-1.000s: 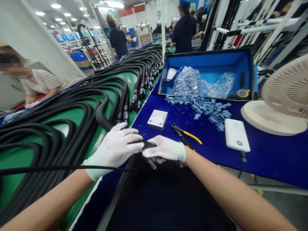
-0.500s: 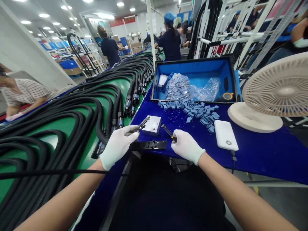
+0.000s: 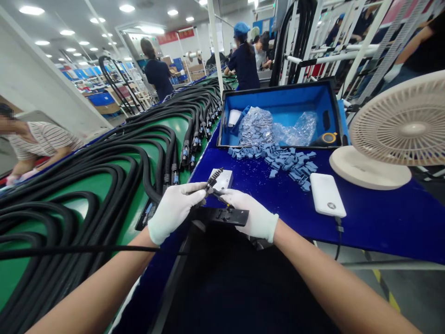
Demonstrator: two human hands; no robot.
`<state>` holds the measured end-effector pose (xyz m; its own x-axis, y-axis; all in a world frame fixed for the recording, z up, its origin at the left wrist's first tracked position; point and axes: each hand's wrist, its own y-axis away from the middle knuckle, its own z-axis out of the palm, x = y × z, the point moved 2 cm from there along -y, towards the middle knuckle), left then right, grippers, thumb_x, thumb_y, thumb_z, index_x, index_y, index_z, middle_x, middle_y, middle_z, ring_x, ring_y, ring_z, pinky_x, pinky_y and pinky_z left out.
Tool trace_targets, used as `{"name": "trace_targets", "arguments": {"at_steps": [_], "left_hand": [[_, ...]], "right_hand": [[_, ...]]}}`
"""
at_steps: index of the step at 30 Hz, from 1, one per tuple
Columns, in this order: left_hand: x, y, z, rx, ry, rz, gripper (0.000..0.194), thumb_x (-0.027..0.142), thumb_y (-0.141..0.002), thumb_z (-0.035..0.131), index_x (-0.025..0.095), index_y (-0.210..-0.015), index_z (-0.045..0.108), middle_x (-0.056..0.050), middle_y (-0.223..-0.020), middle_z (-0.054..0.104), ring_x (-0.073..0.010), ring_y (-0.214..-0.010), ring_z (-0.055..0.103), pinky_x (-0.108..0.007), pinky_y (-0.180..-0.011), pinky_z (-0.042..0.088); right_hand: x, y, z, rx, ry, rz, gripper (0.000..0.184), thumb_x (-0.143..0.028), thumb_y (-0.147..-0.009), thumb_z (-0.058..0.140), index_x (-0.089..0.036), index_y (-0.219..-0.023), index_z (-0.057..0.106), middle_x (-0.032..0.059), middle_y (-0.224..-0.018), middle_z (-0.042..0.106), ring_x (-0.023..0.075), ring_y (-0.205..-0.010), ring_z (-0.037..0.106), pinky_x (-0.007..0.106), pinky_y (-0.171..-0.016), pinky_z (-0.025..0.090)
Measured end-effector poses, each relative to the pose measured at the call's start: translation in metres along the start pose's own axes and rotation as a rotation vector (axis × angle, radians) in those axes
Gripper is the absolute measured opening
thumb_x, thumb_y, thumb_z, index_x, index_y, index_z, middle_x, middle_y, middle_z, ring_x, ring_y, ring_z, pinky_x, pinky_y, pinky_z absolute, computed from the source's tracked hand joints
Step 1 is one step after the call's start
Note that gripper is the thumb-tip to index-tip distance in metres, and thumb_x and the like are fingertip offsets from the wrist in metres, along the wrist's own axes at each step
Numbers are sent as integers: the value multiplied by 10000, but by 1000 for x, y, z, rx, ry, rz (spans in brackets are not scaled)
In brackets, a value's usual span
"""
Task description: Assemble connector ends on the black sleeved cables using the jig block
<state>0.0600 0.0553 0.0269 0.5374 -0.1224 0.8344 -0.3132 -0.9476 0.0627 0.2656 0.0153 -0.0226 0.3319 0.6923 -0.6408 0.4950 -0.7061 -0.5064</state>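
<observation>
My left hand (image 3: 175, 209), in a white glove, is closed round a slim dark connector with a toothed, ribbed end (image 3: 214, 176) that points up and away. My right hand (image 3: 256, 214), gloved too, grips a small dark hand tool with a bit of yellow on it (image 3: 220, 195). The tool's tip meets the connector beside my left fingertips; its exact kind is unclear. Just beyond the hands lies a pale metal block (image 3: 225, 177), partly covered by the connector. Below them a black flat plate with small fittings (image 3: 232, 216) stands in front of my right hand.
A blue bin (image 3: 295, 97) with bagged parts stands behind a heap of blue clips (image 3: 288, 162). To the right are a white power bank (image 3: 327, 197) and a fan (image 3: 399, 125). Black corrugated hoses (image 3: 114, 176) cover the green belt at left. Several people work around.
My right hand has moved left, bringing the tool up to the connector. My left hand has shifted slightly right, and the connector's ribbed end now stands in front of the block.
</observation>
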Motion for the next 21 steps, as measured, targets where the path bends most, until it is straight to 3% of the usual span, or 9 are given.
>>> {"name": "trace_targets", "arguments": {"at_steps": [6,11,14,17,21], "left_hand": [[-3,-5,3,-30,-42,-6,483,468,-878,677,195,-1276,705,-50,-1100,776,-264,-979,719,-342,-847,550],[18,-17,13,38,-136,192,528,455,-886,658,211,-1354,647,-56,-1304,705,-266,-1142,675,-383,-1045,489],[27,-24,16,11,-249,240,477,473,-911,617,216,-1305,693,-47,-1303,708,-273,-1178,660,-377,-1077,464],[25,-28,16,-6,-296,230,470,494,-943,569,217,-1295,709,-40,-1297,715,-271,-1184,662,-360,-1096,444],[17,-28,18,56,-292,201,464,498,-954,557,229,-1300,711,-24,-1307,711,-263,-1213,649,-328,-1111,426]], "right_hand": [[13,11,11,18,115,130,235,-237,-907,618,-169,-1130,644,128,-1161,691,261,-1071,655,421,-971,534],[10,13,11,15,147,199,125,-226,-880,617,-180,-997,621,94,-1018,695,229,-907,654,367,-826,538],[8,16,4,59,76,334,288,-149,-834,600,-176,-1121,603,85,-1021,709,213,-863,665,334,-782,525],[13,18,2,17,38,408,425,-130,-800,613,-168,-1223,601,101,-1052,727,230,-875,685,332,-785,516],[31,15,11,34,120,372,197,-181,-810,624,-189,-1003,661,75,-963,727,227,-835,681,317,-750,494]]}}
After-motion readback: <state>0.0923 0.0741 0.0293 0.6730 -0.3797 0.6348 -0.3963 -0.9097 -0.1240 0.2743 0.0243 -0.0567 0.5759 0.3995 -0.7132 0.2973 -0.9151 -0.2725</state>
